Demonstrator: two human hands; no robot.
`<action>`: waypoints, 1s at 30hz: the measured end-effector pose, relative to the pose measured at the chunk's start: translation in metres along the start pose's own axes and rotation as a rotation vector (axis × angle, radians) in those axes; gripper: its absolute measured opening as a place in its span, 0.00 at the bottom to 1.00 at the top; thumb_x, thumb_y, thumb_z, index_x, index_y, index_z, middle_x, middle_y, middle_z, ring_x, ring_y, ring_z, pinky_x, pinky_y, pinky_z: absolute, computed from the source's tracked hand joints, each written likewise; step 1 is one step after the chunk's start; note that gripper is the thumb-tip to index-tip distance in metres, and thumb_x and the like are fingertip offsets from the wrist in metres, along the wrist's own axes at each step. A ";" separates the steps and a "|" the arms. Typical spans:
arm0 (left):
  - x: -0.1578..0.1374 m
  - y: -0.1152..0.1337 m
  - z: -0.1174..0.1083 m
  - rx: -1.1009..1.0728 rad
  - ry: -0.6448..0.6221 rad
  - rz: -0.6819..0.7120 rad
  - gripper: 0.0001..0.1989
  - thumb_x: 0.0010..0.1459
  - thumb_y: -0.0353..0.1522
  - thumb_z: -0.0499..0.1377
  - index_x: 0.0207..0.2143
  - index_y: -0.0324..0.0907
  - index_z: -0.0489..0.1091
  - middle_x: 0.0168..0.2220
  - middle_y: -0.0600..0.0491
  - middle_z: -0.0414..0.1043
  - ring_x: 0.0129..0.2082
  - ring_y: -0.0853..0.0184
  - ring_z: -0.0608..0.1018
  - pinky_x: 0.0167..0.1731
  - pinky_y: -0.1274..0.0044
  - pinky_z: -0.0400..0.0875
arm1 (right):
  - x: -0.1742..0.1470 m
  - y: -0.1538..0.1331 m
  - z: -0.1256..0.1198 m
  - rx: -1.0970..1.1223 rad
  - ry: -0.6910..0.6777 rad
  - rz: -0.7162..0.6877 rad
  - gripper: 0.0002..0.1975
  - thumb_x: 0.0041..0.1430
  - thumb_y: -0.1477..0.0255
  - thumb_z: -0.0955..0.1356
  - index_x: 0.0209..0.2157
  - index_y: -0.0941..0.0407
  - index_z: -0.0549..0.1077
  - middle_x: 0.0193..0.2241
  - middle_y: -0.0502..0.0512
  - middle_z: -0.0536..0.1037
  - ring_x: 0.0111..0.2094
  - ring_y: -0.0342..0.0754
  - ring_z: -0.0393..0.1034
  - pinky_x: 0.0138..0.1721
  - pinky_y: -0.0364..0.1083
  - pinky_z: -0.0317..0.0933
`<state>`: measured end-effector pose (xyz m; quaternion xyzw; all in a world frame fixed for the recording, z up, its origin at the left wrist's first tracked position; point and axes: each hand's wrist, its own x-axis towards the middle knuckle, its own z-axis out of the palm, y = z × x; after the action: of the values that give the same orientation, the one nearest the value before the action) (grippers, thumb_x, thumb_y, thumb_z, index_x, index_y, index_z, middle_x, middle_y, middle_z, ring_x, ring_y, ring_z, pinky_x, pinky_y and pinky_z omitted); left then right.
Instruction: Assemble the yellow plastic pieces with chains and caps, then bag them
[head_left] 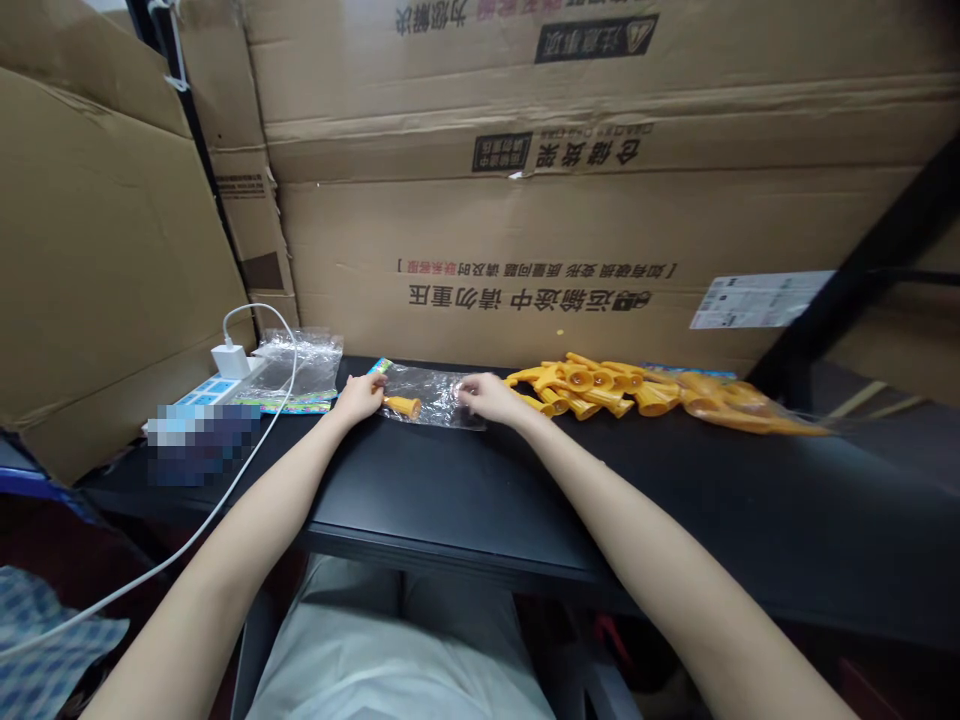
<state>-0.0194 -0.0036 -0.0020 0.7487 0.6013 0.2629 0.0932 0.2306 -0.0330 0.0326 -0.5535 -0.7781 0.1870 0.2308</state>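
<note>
A clear plastic bag [435, 385] with a coloured header strip lies on the black table between my hands. My left hand [361, 397] is closed on the header end of it. A small yellow plastic horn [403, 406] sticks out beside those fingers, its flared end to the right; I cannot tell if it is inside the bag or on top. At the other end, my right hand [487, 397] pinches the bag's edge. Just right of this hand is a pile of yellow plastic horns [600, 382].
Flat empty bags [296, 365] lie at left, next to a power strip [214, 390] with a white charger [231, 360]. Its white cable [225, 500] hangs over the table edge. A filled bag [739, 402] lies right of the pile. Cardboard [480, 220] walls the back.
</note>
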 end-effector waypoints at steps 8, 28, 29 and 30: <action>0.001 -0.007 -0.006 0.092 0.036 -0.048 0.19 0.55 0.25 0.52 0.49 0.42 0.71 0.49 0.50 0.74 0.51 0.64 0.74 0.57 0.72 0.60 | -0.015 0.028 -0.046 -0.591 0.151 0.386 0.16 0.60 0.72 0.60 0.43 0.59 0.76 0.43 0.66 0.77 0.45 0.57 0.72 0.41 0.49 0.63; 0.001 -0.009 -0.007 0.087 0.060 -0.080 0.20 0.55 0.26 0.52 0.49 0.41 0.71 0.48 0.50 0.75 0.51 0.63 0.74 0.54 0.73 0.64 | -0.016 0.029 -0.042 -0.586 -0.097 0.367 0.16 0.55 0.71 0.64 0.45 0.60 0.74 0.43 0.63 0.77 0.44 0.54 0.72 0.40 0.47 0.63; 0.001 -0.009 -0.007 0.094 0.061 -0.080 0.19 0.55 0.26 0.52 0.49 0.41 0.71 0.48 0.50 0.75 0.51 0.63 0.74 0.53 0.74 0.65 | -0.016 0.027 -0.043 -0.598 -0.121 0.386 0.17 0.55 0.69 0.65 0.46 0.59 0.73 0.44 0.64 0.76 0.45 0.55 0.72 0.41 0.47 0.63; 0.001 -0.009 -0.007 0.099 0.063 -0.081 0.19 0.56 0.26 0.51 0.49 0.41 0.71 0.48 0.50 0.75 0.51 0.63 0.74 0.53 0.74 0.65 | -0.017 0.026 -0.044 -0.612 -0.150 0.408 0.18 0.56 0.67 0.65 0.46 0.59 0.73 0.45 0.64 0.76 0.46 0.55 0.71 0.41 0.48 0.63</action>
<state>-0.0308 -0.0013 0.0005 0.7189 0.6459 0.2522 0.0478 0.2799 -0.0394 0.0520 -0.7254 -0.6863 0.0281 -0.0447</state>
